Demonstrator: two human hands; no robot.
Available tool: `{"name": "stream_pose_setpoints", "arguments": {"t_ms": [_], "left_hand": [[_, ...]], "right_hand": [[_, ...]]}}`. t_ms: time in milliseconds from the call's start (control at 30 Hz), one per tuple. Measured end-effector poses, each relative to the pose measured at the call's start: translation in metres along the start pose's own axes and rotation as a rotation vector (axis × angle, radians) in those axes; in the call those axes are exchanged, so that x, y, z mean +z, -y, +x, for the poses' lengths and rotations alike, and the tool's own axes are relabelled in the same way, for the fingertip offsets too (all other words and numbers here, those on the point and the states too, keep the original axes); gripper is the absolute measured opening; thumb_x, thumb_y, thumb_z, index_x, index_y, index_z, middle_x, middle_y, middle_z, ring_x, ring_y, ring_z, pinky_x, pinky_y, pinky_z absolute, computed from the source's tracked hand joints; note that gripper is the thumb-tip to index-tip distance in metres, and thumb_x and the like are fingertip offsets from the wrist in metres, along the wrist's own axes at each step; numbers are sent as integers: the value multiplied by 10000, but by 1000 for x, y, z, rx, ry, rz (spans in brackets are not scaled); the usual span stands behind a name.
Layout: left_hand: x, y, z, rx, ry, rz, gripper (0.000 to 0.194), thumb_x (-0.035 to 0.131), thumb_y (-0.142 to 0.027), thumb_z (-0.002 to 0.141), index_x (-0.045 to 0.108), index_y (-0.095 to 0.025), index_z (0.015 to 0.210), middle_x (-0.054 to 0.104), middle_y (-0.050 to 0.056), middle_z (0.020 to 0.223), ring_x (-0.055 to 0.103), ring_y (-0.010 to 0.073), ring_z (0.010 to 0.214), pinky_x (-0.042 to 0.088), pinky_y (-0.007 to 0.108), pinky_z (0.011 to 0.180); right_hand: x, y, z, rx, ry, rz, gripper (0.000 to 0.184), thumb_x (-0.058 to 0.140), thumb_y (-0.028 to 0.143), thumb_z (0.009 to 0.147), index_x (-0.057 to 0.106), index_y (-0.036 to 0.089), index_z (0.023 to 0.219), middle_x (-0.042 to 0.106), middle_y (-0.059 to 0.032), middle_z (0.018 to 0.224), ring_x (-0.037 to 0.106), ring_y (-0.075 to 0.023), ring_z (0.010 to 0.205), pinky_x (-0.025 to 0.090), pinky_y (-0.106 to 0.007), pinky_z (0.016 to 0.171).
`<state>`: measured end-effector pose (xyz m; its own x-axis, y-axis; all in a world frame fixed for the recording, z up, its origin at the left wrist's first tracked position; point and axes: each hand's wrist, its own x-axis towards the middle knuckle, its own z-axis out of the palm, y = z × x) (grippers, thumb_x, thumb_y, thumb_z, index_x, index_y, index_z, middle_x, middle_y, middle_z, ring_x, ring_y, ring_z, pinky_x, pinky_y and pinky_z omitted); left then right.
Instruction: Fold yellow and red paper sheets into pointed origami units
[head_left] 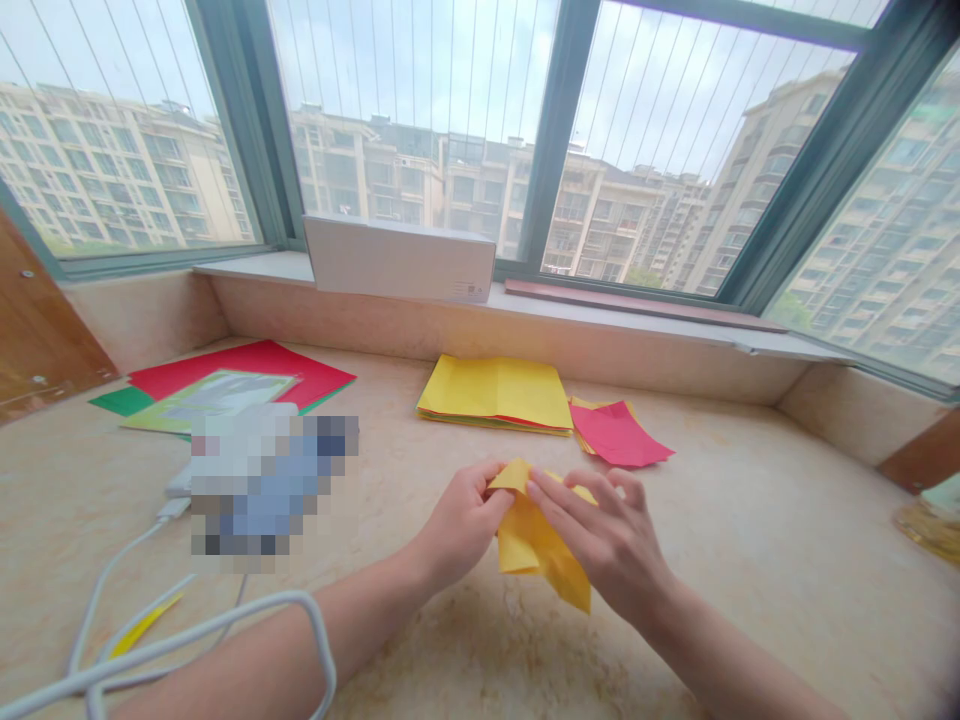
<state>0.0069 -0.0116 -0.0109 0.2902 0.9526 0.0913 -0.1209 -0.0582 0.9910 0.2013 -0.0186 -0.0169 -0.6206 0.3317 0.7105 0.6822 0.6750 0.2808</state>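
Observation:
A folded piece of yellow paper (527, 540) is held up between both hands, above the stone-patterned counter. My left hand (469, 515) pinches its upper left edge between thumb and fingers. On the other side, my right hand (607, 525) grips the paper, its extended fingers pressed on the top fold. Creases run across the sheet, and two flaps hang below the hands. Part of the paper is hidden behind the right fingers. Just beyond the hands lie a stack of yellow sheets (495, 390) and some smaller red paper (624, 433).
Red sheets (255, 360) and green sheets (124, 402) lie at the left under a clear packet (225, 393). Nearby is a pixelated object (274, 490). A white cable (202, 615) loops over my left forearm, near a yellow paper strip (146, 625). A white box (401, 262) stands on the windowsill.

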Motion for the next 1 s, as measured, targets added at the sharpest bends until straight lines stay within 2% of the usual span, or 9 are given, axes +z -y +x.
{"name": "stream_pose_setpoints", "arguments": {"t_ms": [133,367,500,600,700,800,867,933,1000], "left_hand": [[0,-2,0,-49,48,-9,237,502,-211,831,688,-111,939,635,29,695,590,134,596,468,215,523],[-4,-8,-3,-14,208,-114,368,544,-379,890,654,-134,1140,704,116,963,675,208,780,555,282,595],[-5,-8,-4,-25,219,-197,476,469,-510,925,643,-137,1164,701,145,1036,693,243,828,576,333,627],[-3,-6,-3,-56,173,-132,460,509,-510,913,655,-116,1101,717,142,986,704,233,802,575,331,662],[-1,-5,0,-72,109,-60,396,565,-464,896,634,-114,1067,729,128,945,710,207,742,564,302,649],[-2,-4,2,-55,98,-106,388,602,-463,870,572,-143,1087,731,113,963,712,201,718,570,324,662],[-3,-4,3,-70,103,-110,369,644,-455,838,550,-156,1033,736,96,910,710,203,722,569,338,689],[-4,-4,2,-118,129,-73,347,691,-439,798,540,-160,939,733,77,821,702,202,723,556,326,694],[-5,-3,1,-177,165,-38,348,717,-439,772,542,-159,879,721,64,766,686,190,706,527,285,657]], "right_hand": [[1,4,1,-21,19,-52,309,523,140,975,613,162,1270,615,-27,1355,580,-247,1031,326,-444,890],[1,-3,5,-3,-3,8,334,540,147,967,588,185,1295,643,-56,1320,563,-260,1162,258,-529,1073],[2,-9,3,-9,-12,38,349,557,133,950,597,223,1285,634,-66,1331,560,-257,1189,238,-542,1101],[6,-11,0,15,-8,107,379,560,109,934,611,273,1272,615,-55,1357,550,-256,1211,225,-554,1111],[14,-18,0,256,-75,283,435,538,66,892,644,322,1228,593,-41,1375,537,-261,1230,299,-546,1086],[21,-28,2,698,-184,621,488,573,108,817,606,275,1274,623,-87,1307,583,-271,1175,460,-483,977],[23,-34,4,938,-168,927,459,619,190,793,604,227,1250,696,-104,1147,669,-261,1006,546,-411,821],[21,-35,6,1067,-114,1174,355,667,255,777,650,203,1128,737,-81,957,699,-226,821,555,-336,682],[19,-29,8,1096,-64,1305,271,715,283,758,680,196,1012,739,-57,863,690,-196,751,538,-292,643]]}}
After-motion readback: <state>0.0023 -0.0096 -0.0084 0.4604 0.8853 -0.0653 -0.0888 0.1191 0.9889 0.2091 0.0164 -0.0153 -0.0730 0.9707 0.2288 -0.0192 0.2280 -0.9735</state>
